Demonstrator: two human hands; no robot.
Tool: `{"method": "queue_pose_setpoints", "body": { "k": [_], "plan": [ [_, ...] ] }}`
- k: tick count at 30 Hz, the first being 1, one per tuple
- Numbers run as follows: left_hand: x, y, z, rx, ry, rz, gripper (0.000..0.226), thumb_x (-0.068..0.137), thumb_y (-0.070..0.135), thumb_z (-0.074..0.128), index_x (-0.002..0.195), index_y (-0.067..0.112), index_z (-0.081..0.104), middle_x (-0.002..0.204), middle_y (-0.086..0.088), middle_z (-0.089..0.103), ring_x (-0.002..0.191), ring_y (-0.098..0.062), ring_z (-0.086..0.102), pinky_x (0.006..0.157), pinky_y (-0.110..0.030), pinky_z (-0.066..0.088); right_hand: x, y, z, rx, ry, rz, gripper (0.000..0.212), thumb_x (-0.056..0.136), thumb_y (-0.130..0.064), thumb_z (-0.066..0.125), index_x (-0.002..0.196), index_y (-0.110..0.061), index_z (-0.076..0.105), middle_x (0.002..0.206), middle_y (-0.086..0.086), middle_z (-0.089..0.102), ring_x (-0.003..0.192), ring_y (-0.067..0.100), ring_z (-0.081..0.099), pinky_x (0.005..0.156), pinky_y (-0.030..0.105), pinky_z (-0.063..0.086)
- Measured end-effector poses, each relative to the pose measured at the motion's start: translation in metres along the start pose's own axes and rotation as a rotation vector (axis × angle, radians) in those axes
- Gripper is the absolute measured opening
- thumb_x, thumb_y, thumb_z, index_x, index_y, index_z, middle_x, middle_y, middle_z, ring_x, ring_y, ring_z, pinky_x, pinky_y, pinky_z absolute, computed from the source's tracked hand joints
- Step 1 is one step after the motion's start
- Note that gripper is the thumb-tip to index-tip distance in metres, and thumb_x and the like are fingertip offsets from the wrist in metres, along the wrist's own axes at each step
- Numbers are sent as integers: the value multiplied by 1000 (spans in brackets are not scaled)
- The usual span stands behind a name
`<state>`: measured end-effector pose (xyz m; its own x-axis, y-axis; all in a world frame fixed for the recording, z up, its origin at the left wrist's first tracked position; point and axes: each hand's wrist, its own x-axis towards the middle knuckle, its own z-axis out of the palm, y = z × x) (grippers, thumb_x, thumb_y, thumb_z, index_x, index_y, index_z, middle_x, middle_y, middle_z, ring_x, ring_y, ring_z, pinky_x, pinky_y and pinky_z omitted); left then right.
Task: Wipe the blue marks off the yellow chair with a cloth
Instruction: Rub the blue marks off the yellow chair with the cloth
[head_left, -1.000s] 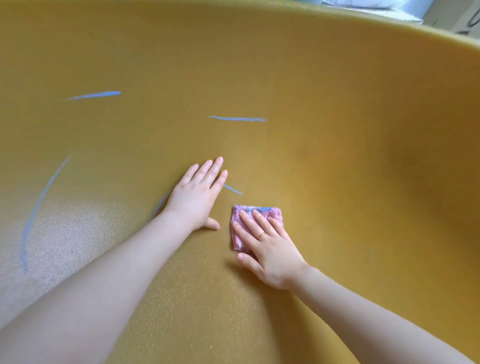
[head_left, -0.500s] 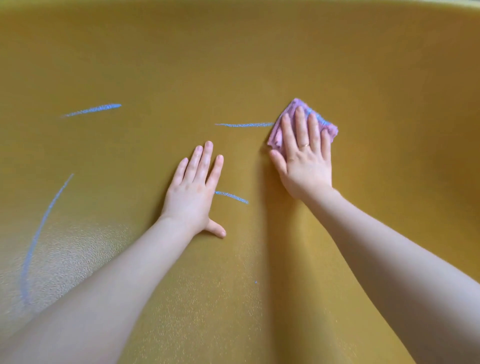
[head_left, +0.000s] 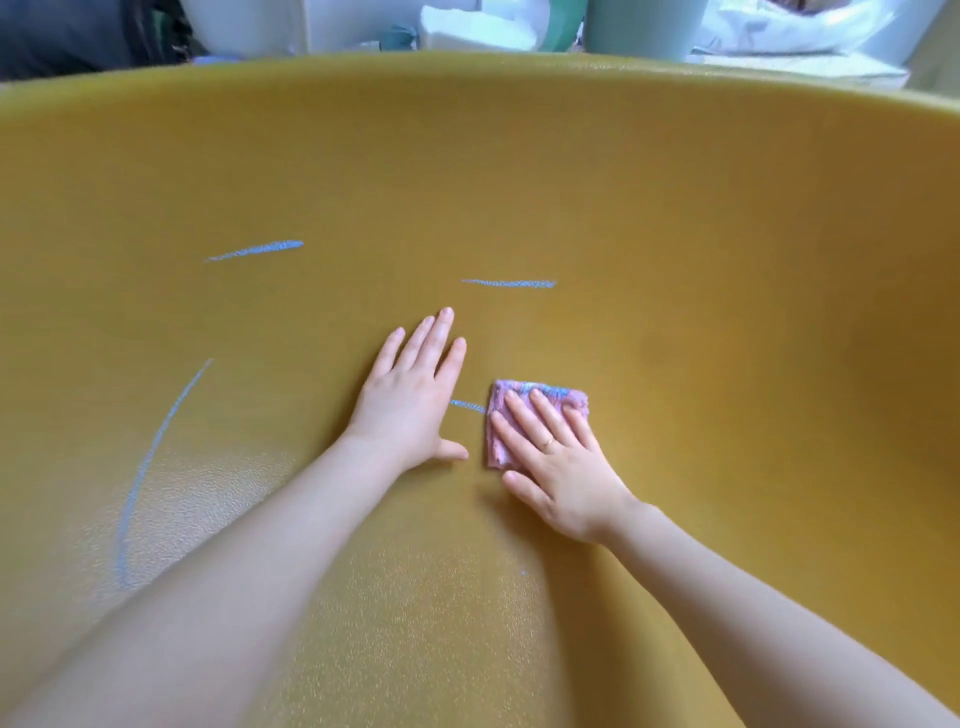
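The yellow chair (head_left: 675, 249) fills the view as a curved textured shell. My left hand (head_left: 410, 395) lies flat on it with fingers spread, holding nothing. My right hand (head_left: 556, 457) presses flat on a folded pink cloth (head_left: 540, 397) stained blue along its far edge. A short blue mark (head_left: 466, 406) shows between the two hands, its right end touching the cloth. Further blue marks sit higher: one at centre (head_left: 509, 283), one at upper left (head_left: 254, 250). A long curved blue mark (head_left: 150, 457) runs down the left side.
Beyond the chair's top rim lie white bags (head_left: 483, 26) and a pale green container (head_left: 644, 26). A dark object (head_left: 67, 36) sits at the far left behind the rim.
My right hand has slid the cloth from beside the centre mark down toward me, to the short mark next to my left hand. The view has tilted up, showing the rim.
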<state>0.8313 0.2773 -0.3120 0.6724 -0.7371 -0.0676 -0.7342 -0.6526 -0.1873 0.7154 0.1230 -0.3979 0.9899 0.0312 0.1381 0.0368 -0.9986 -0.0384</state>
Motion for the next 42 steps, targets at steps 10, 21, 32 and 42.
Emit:
{"method": "queue_pose_setpoints", "body": {
  "k": [10, 21, 32, 42],
  "plan": [
    [39, -46, -52, 404, 164, -153, 136, 62, 66, 66, 142, 2, -23, 152, -20, -23, 143, -32, -15, 114, -41, -9, 54, 21, -26, -85, 226, 188, 60, 96, -51, 6, 137, -17, 34, 141, 8, 46, 132, 27, 28, 107, 44, 8],
    [55, -75, -29, 273, 317, -93, 157, 42, 78, 65, 125, 13, -51, 146, -12, -32, 137, -30, -21, 106, -39, -26, 132, 54, -86, -102, 561, 344, 72, 88, -53, 30, 145, -11, 19, 152, 17, 18, 139, 37, 7, 110, 43, -8],
    [51, -70, -34, 234, 281, -86, 144, 49, 73, 68, 134, 14, -33, 137, -9, -39, 135, -25, -27, 105, -39, -21, 66, 22, -15, -189, 222, 18, 73, 90, -65, 9, 145, -19, 21, 151, 2, 19, 143, 22, -4, 111, 45, 5],
    [52, -72, -40, 148, 182, -88, 141, 57, 69, 66, 124, 17, -47, 118, -7, -61, 118, -20, -46, 93, -36, -38, 162, 41, -130, -272, 595, 81, 67, 87, -56, 34, 141, -16, 32, 148, 11, 34, 137, 29, 25, 109, 45, 14]
  ]
}}
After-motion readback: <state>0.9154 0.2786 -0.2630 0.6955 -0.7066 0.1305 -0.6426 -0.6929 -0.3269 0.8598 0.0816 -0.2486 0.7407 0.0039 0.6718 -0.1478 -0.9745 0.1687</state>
